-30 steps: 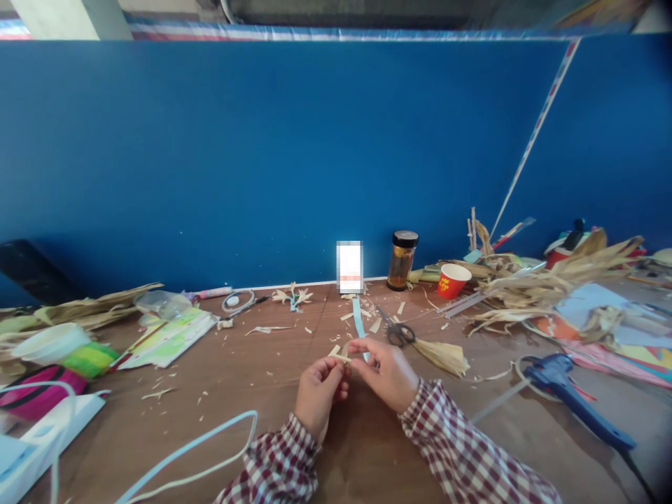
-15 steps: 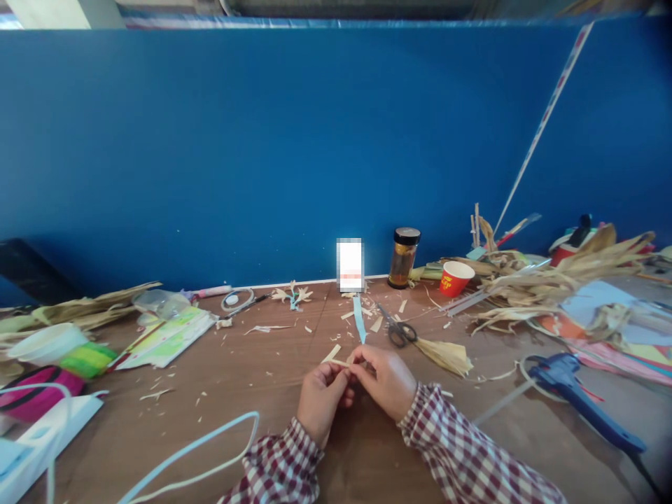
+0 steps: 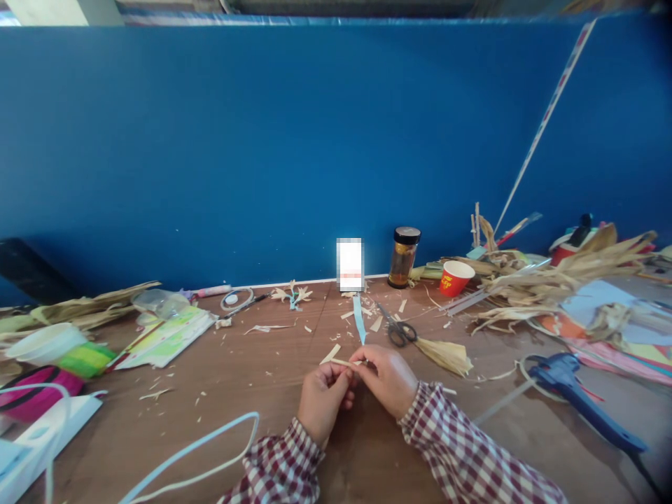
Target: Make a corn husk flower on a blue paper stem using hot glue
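Brown wooden table (image 3: 173, 427) strewn with husk scraps (image 3: 362, 318), blue wall (image 3: 262, 154) behind.
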